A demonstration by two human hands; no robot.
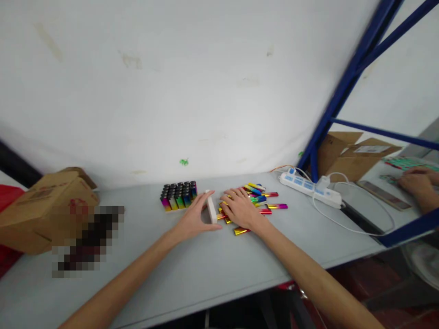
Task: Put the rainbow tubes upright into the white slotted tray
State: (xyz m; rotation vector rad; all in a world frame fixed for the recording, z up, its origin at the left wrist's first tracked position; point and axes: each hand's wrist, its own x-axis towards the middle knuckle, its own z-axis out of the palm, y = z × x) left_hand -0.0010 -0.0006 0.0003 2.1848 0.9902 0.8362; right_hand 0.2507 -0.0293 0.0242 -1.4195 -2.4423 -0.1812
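Observation:
My left hand (194, 218) rests on the grey table (192, 269) with its fingers together against a small white bar (211, 206) standing on edge. My right hand (240, 208) lies palm down, fingers spread, on a loose pile of rainbow-coloured lighters (260, 197) just right of the bar. One gold lighter (241, 231) lies apart by my right wrist. Behind my left hand stands a packed block of upright lighters (179, 195) with black tops.
A cardboard box (44, 208) sits at the left, with a pixelated patch beside it. A white power strip (310, 186) with a looping cable lies to the right, by a blue rack post (313, 162). Beyond it, another person's hand (416, 183) works near cardboard boxes (353, 157).

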